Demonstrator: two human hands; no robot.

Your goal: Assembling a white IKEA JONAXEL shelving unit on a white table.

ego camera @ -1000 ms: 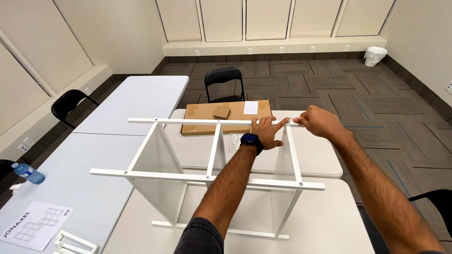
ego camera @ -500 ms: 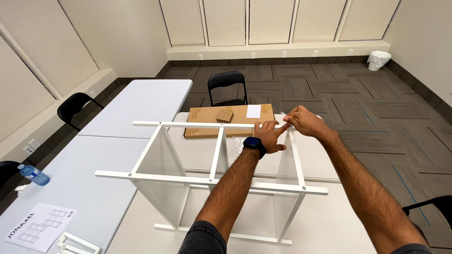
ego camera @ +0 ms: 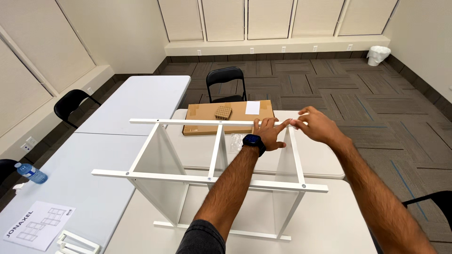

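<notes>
On the smooth white slatted frame (ego camera: 214, 155), left hand (ego camera: 269, 133) lies flat, right hand (ego camera: 318, 126) fingers pinch its rail.

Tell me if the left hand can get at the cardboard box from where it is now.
Probably yes. The left hand rests on the white frame's far rail, and the cardboard box lies flat just beyond that rail with nothing over it, so reaching over the rail looks open.

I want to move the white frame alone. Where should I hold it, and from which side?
Probably grip the near top rail of the frame from above, one hand near each end: it is thin, bare, level and closest, so fingers can wrap round it.
</notes>
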